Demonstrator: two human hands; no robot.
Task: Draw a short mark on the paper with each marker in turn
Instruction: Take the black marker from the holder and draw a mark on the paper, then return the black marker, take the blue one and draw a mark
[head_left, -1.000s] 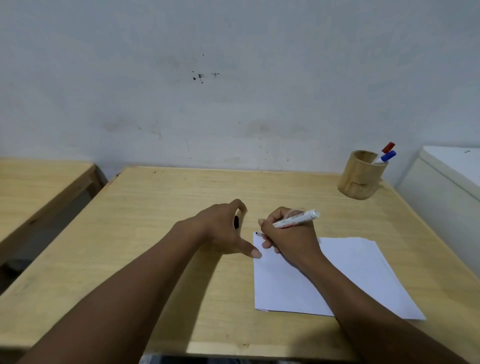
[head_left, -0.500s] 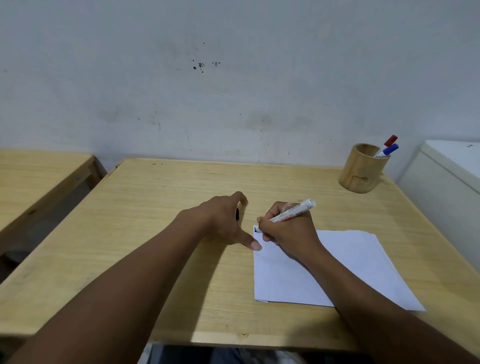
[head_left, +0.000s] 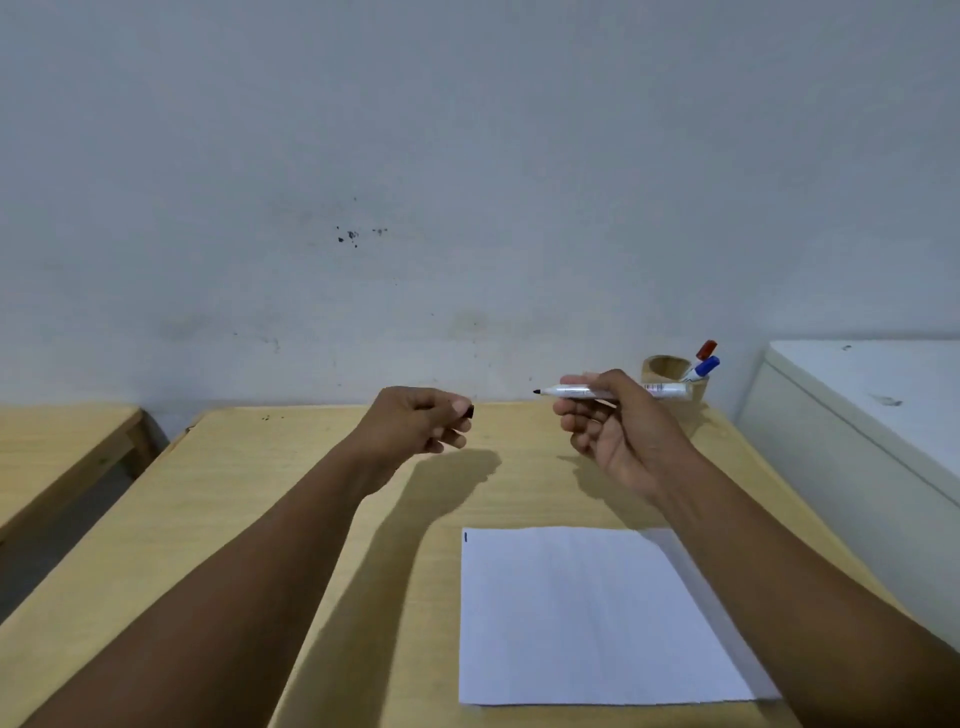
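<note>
Head view, looking down: both hands are up off the wooden worktop (head_left: 249, 519), raised above its far half. Right hand (head_left: 615, 428) is closed around a white marker (head_left: 613, 391), barrel lying level, its black tip bare and pointing left toward the other hand. Left hand (head_left: 415, 423) is curled shut, pinching the small black cap (head_left: 469, 411) at its fingertips, the cap poking out to the right. Cap and marker tip are apart, a clear gap between them.

Down on the worktop, nearer the person, lies the white sheet of paper (head_left: 597, 618), flat, with a short dark mark (head_left: 466, 537) at its far left corner. Neither hand touches the sheet; the right forearm passes over its right edge.

Back at the far right corner stands a wooden pen holder (head_left: 667, 370), partly behind the right hand, with a red-capped marker (head_left: 705, 350) and a blue-capped marker (head_left: 706, 367) leaning out to the right. A white cabinet (head_left: 857, 415) sits just beside the worktop on the right.
</note>
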